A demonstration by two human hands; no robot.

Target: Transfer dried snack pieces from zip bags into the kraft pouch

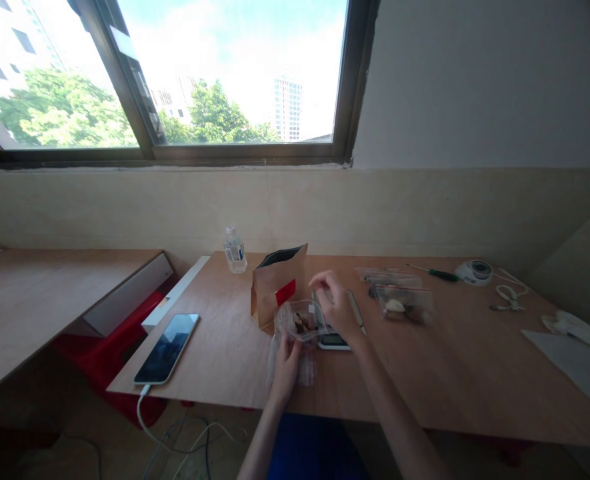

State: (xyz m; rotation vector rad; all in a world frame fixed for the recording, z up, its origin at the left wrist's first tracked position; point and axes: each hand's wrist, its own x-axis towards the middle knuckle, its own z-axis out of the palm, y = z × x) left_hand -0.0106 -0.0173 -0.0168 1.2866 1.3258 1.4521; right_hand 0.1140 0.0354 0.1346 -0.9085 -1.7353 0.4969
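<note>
My left hand [287,359] is closed on the near left side of a clear plastic container [319,331], tilted, with dark brown and tan pieces [303,324] inside. Just right of and above the container, my right hand [335,304] is raised with its fingers curled together; whether anything small is between them is hidden. Below that hand lies a kitchen scale [335,343], partly covered. Clear plastic bags [305,371] lie under my left wrist. Behind the container stands an open brown paper bag [271,283] with a red label [285,292].
Zip bags [403,304] with pieces inside lie right of the scale. A screwdriver [443,275], white round device [475,272] and cable [511,297] are farther right. Leftward are a water bottle [235,252] and a charging phone [167,349]. Cords hang below the table's front edge.
</note>
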